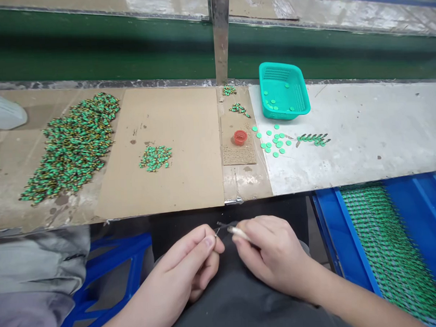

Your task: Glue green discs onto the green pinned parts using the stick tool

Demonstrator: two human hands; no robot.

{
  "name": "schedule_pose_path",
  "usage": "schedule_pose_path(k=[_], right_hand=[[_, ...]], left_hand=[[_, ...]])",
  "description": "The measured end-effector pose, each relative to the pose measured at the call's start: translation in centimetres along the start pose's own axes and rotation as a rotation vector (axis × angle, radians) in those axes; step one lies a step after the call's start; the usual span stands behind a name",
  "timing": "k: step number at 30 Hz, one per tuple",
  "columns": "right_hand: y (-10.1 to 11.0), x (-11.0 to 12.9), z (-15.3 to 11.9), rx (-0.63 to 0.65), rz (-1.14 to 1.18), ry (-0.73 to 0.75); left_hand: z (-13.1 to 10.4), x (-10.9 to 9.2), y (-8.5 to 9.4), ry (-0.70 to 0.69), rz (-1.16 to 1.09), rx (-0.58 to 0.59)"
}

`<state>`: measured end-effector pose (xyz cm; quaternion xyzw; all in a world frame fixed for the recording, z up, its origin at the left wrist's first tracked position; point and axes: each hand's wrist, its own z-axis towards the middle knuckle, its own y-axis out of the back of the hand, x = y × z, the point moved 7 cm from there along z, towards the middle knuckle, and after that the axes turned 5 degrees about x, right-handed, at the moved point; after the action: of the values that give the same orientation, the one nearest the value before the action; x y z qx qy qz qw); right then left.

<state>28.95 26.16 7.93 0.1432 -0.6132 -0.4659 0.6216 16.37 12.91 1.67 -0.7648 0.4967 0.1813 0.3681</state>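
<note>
Over my dark-clothed lap, my left hand [195,261] is closed in a pinch on a small thin metallic piece [217,232]; its kind is too small to make out. Facing it, my right hand [274,248] wraps round a white-handled tool [239,233] with a dark thin tip pointing at the left fingertips. Whether the tip touches the piece, I cannot tell. Beyond my hands, a small red cup [240,137] stands on a cardboard pad [239,157]. Light green discs [276,141] lie scattered to its right, beside a row of small green-and-dark parts [314,139].
A teal basket [304,99] holds several green discs. At left are a large heap of green-and-gold parts [76,145] and a smaller pile [155,158]. A blue tray [359,244] with rows of green parts stands at right. A blue stool [134,268] and another person's sleeve [38,263] are at lower left.
</note>
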Motion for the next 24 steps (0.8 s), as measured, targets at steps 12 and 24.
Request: schedule_pose_path(k=[12,24], right_hand=[[-0.14,0.17,-0.06,0.031,-0.024,0.000],[0.03,-0.04,-0.07,0.016,-0.039,-0.026]], left_hand=[[0.05,-0.37,-0.20,-0.013,-0.005,-0.010],[0.03,-0.68,-0.12,-0.020,0.034,-0.031]])
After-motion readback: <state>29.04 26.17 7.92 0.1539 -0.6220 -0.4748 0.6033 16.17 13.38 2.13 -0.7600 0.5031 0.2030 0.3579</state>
